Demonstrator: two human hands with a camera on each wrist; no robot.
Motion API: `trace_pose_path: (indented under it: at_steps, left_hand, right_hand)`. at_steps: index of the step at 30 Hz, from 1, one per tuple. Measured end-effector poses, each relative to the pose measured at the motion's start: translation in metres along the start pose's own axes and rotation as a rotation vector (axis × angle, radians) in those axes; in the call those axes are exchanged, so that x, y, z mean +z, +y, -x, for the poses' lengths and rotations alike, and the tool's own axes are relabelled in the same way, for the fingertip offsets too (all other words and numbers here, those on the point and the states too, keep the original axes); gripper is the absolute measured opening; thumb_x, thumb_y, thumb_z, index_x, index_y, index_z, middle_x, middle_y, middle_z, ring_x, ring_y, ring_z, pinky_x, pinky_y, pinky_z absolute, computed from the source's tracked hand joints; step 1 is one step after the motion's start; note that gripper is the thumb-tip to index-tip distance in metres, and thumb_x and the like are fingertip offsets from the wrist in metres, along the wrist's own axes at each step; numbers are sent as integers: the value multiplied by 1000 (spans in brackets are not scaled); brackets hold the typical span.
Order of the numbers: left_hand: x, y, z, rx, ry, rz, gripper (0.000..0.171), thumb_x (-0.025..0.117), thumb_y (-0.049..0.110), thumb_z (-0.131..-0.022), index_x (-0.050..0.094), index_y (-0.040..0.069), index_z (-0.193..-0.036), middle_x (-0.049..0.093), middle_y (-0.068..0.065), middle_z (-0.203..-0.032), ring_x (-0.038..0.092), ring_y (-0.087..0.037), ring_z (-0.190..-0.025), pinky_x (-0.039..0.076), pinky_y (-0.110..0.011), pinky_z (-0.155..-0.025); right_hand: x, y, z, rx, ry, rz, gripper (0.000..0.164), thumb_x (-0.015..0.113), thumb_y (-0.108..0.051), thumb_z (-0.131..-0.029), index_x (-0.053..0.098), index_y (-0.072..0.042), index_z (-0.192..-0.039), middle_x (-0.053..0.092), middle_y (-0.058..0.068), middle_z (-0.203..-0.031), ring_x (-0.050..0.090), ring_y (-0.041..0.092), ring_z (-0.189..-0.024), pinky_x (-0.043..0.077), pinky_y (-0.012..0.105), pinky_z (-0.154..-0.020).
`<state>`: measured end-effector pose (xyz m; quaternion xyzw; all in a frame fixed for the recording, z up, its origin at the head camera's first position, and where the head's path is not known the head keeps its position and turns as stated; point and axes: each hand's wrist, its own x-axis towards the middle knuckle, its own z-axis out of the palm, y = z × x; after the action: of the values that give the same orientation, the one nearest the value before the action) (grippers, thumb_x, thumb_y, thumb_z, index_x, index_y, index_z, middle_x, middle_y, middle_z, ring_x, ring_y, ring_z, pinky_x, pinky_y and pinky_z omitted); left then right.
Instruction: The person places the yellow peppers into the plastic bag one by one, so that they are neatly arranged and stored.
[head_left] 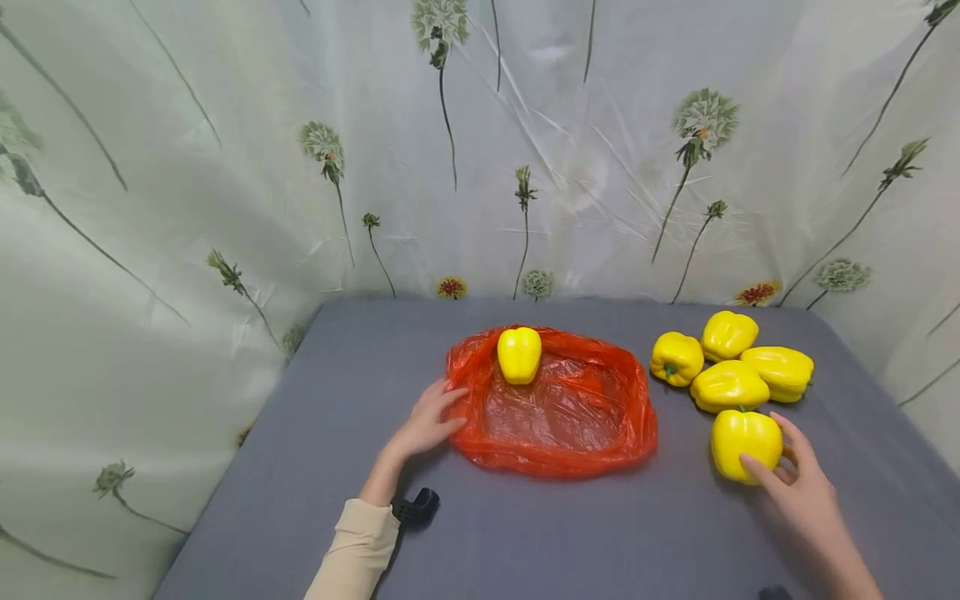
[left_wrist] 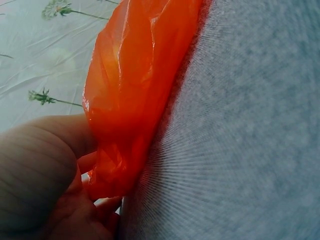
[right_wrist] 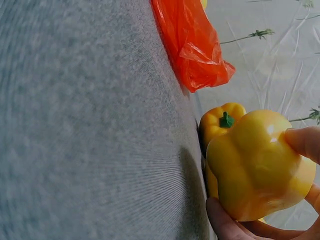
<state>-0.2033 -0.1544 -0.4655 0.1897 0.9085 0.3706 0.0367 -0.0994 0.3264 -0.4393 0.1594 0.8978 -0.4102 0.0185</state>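
Observation:
My right hand (head_left: 806,492) grips a yellow bell pepper (head_left: 745,444), thumb on the near side. In the right wrist view, this glossy bell pepper (right_wrist: 260,167) shows its lobed end between thumb and fingers, with a shadow on the cloth beside it. An open red plastic bag (head_left: 551,461) lies spread in the middle, its rim rolled outward. At its left edge my left hand (head_left: 426,421) holds the rim, thumb and fingers around the thin film; the left wrist view shows the crumpled bag (left_wrist: 135,85) there. Another yellow bell pepper (head_left: 519,356) lies in the bag, toward the back.
Several more yellow bell peppers (head_left: 730,386) lie grouped right of the bag, just beyond the held one. Grey cloth (head_left: 570,533) covers the table. A pale curtain with dandelion prints (head_left: 585,167) hangs behind and on both sides.

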Motion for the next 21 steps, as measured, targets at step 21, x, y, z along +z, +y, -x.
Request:
trace_pose_path:
  at_steps: [21]
  left_hand:
    - [-3,1,-4,-45,-31,4,49,60,19,-88,50,6,-134,29,-24,-151,18,-43,-142,12,-67,-111]
  right_hand:
    - [3,-15,5,-27,24,-32,83,53,-47,-90,-1,-30,-151,20,38,-145,44,55,-116,49,20,-61]
